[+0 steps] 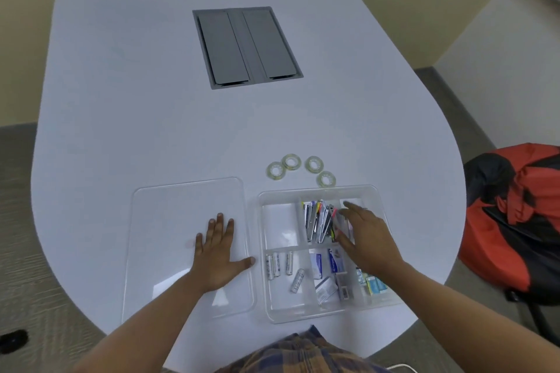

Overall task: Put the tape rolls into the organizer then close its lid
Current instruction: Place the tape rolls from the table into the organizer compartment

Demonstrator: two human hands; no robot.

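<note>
Several clear tape rolls [313, 164] lie on the white table just beyond the clear organizer [263, 254]. The organizer holds batteries, nail clippers and small packets in its compartments; its top left compartment is bare. The clear lid [169, 200] lies flat on the table to the organizer's left. My left hand [216, 254] rests flat on the lid, fingers spread. My right hand [363, 236] hovers over the organizer's right side with fingers apart, holding nothing.
A grey cable hatch [247, 45] is set into the white table [121, 100] further back. A red and black bag [515, 221] sits on a chair at the right. The table's curved edge runs close to the organizer's right side.
</note>
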